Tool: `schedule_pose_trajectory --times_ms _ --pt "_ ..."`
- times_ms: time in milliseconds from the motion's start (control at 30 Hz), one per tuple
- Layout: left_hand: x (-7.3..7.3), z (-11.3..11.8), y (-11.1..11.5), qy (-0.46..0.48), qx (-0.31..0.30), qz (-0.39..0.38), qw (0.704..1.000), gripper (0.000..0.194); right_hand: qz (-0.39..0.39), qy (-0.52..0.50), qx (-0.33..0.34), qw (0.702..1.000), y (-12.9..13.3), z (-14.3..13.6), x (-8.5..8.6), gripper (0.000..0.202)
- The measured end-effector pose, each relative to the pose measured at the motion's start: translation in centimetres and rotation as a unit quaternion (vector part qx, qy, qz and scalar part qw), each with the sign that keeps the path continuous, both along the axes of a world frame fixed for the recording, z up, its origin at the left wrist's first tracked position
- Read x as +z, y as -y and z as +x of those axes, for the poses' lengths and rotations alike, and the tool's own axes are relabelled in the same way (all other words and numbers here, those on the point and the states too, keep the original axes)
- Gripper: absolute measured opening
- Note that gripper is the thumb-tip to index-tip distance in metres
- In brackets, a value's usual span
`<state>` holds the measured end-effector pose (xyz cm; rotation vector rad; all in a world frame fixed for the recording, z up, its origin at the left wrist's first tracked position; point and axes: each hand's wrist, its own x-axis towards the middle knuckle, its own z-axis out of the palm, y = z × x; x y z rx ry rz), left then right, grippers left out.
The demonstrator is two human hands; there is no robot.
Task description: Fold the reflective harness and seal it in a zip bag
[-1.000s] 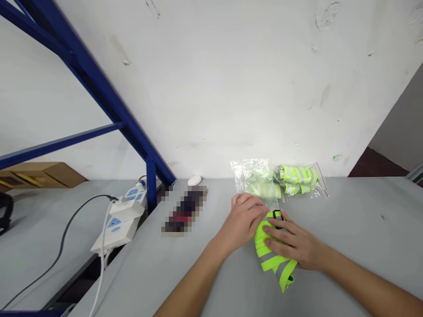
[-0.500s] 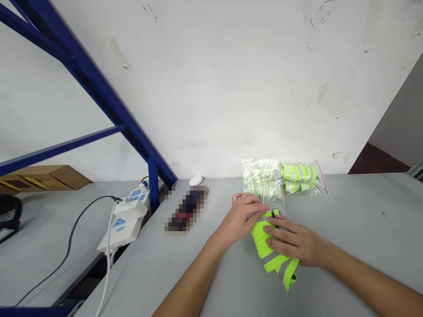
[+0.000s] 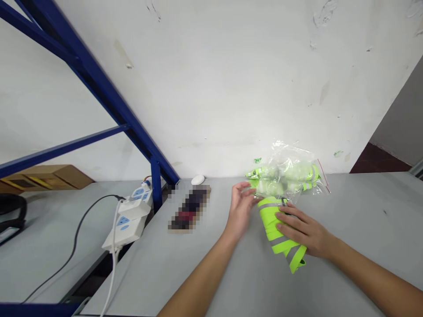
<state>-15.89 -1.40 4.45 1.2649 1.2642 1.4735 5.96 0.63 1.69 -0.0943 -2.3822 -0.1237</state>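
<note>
A lime roll with gray bands lies on the counter between the two hands, its wide end away from the person, its pointed end toward them. The right hand rests over the roll's right side, fingers slightly spread; a black buckle shows at their tips. The left hand has its fingers bent, just beside the roll's far left corner; whether it pinches anything I cannot tell.

Just beyond both hands, a crumpled clear bag lies over lime packs, close to the wall, so there is little depth ahead of the fingertips. To the right of the right hand, gray surface stretches a good way to the counter's far corner; between the forearms it runs toward the person.

Left of the left hand, after a stretch of surface, lie a blurred-out item and, beyond it, a white disc. Farther left, the counter's edge slants toward the person past a blue frame and a power strip, with a dark gap alongside.
</note>
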Motion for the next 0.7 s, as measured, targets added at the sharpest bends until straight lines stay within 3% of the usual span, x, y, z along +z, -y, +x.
schedule_pose_trajectory --times_ms 100,167,300,500,700 --pt "0.0 0.4 -0.2 0.085 -0.129 -0.111 0.982 0.032 -0.012 -0.022 -0.006 1.0 -0.1 0.4 0.2 0.043" --pt "0.1 0.3 -0.2 0.089 -0.173 -0.124 0.973 0.026 -0.02 -0.028 -0.009 0.999 -0.1 0.5 0.2 0.047" --pt "0.2 -0.5 -0.3 0.042 -0.161 -0.066 0.984 0.025 -0.028 -0.037 -0.003 0.999 0.2 0.6 0.4 0.049" --pt "0.8 -1.5 -0.2 -0.105 -0.18 -0.009 0.978 0.024 -0.054 -0.071 0.014 0.996 1.2 0.3 1.2 0.048" --pt "-0.1 -0.6 0.2 -0.237 -0.062 0.046 0.968 0.025 -0.065 -0.075 0.019 0.995 1.6 0.1 1.2 0.048"
